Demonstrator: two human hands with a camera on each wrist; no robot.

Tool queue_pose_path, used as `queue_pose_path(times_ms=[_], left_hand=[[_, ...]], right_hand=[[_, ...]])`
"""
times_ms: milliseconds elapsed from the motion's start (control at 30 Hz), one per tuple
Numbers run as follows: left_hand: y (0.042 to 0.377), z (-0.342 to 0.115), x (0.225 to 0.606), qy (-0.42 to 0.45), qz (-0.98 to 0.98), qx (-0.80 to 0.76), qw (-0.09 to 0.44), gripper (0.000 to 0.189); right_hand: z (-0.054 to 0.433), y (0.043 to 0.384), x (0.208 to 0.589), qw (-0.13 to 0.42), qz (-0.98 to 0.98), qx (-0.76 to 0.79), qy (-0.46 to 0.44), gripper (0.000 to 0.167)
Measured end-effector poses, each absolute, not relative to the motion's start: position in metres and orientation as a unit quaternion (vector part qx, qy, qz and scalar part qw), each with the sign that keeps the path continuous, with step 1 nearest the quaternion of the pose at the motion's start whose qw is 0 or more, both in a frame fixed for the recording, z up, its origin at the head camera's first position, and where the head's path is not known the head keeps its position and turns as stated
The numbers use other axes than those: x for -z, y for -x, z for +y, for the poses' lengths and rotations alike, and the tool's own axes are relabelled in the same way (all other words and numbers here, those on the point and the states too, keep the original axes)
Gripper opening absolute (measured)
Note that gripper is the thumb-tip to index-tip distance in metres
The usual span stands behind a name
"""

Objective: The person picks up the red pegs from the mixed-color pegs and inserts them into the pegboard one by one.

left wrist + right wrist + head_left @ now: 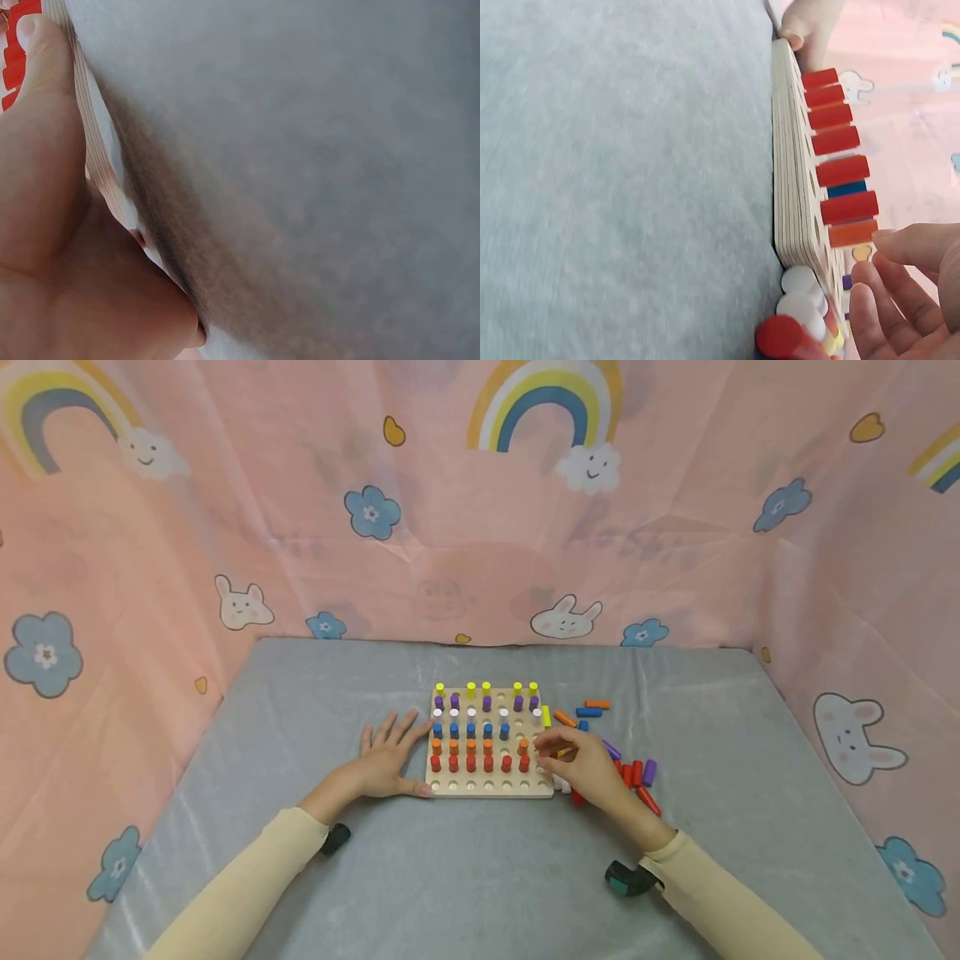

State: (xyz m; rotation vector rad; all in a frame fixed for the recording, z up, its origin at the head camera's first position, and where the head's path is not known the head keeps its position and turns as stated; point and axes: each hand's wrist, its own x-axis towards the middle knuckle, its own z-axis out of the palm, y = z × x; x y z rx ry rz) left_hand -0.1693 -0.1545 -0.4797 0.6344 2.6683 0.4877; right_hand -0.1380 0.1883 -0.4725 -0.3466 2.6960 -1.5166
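Observation:
A light wooden pegboard [490, 790] holds rows of yellow, purple, white, blue, orange and red pegs. My left hand [386, 766] lies spread at its left side, thumb [46, 64] at the near corner and fingertips along the edge. My right hand [579, 762] hovers over the board's right edge with loosely bent fingers and no peg visible between them. Right at its thumb tip, in the right wrist view, stands an orange peg [853, 233] beside the row of red pegs [835, 140]. The palm hides part of the loose pegs.
Loose pegs lie to the right of the board, among them a purple peg [649, 772], a red peg [648, 800], a blue peg [588, 712] and an orange peg [597, 703]. Grey cloth [480, 877] covers the table, with a pink patterned curtain [450, 552] behind.

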Motion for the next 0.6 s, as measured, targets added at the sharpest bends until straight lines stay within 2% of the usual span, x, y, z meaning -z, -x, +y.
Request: queue_pose_path(times_ms=[267,600], left_hand=[[0.168,-0.154,0.478,-0.223,0.943,-0.172,0.179,0.112],[0.169,-0.154,0.477,-0.224,0.943,-0.169,0.176,0.111]], right_hand=[[0.199,0.143,0.477,0.005,0.865,0.493,0.086,0.022],[0.203,0.148,0.476,0.029,0.886,0.461,0.039,0.023]])
